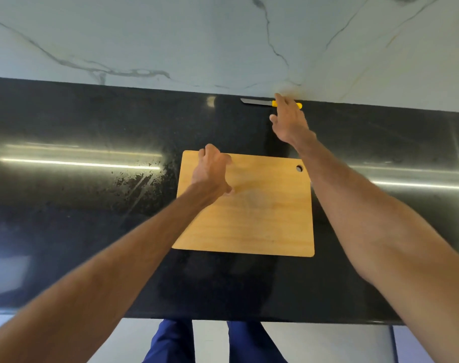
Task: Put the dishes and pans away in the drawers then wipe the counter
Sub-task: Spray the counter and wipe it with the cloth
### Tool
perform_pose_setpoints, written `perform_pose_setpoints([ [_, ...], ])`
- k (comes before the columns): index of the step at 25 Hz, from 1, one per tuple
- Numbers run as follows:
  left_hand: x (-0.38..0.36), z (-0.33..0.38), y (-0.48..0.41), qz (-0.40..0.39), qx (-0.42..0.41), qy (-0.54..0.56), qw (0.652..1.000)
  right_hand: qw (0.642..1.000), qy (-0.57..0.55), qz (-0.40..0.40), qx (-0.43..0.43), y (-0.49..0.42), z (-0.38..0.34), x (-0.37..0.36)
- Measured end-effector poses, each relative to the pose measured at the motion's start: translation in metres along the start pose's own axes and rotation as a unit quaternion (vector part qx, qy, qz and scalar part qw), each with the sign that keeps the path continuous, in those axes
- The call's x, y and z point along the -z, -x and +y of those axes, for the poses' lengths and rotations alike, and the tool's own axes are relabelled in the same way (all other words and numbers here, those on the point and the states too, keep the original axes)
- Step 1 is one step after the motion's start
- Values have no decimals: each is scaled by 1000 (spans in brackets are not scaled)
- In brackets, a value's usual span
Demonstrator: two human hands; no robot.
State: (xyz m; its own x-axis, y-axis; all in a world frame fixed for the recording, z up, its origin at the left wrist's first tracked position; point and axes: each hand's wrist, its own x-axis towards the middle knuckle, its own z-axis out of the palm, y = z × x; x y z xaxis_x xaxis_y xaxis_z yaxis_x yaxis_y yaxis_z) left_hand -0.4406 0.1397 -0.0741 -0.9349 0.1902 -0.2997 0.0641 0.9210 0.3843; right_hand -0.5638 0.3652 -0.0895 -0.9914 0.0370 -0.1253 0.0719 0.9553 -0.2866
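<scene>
A wooden cutting board [259, 213] with a round hole in its far right corner lies flat in the middle of the black counter [79, 218]. My left hand [212, 171] rests on the board's far left corner, fingers curled over its far edge. A knife [257, 102] with a steel blade and a yellow handle lies along the back of the counter against the wall. My right hand [288, 120] reaches over the knife's yellow handle, fingers spread and covering most of it; a closed grip is not visible.
A white marble backsplash [223, 43] rises behind the counter. Wet streaks and specks [139, 179] mark the counter left of the board. The counter's front edge runs near the bottom, with my blue trouser legs [170, 341] below it.
</scene>
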Motion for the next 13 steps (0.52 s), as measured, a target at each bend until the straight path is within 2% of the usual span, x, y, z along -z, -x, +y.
perform_pose_setpoints([
  [2, -1, -2, 2, 3, 7, 20, 1000, 998, 61, 26, 1, -2, 6, -8],
  [4, -4, -7, 3, 3, 13, 47, 999, 995, 64, 73, -15, 8, 13, -12],
  [8, -8, -13, 5, 2, 17, 71, 997, 985, -30, 118, -122, 57, 46, -13],
  [13, -6, -8, 3, -4, 23, 82, 996, 948, -148, 147, -240, 152, 89, 0],
])
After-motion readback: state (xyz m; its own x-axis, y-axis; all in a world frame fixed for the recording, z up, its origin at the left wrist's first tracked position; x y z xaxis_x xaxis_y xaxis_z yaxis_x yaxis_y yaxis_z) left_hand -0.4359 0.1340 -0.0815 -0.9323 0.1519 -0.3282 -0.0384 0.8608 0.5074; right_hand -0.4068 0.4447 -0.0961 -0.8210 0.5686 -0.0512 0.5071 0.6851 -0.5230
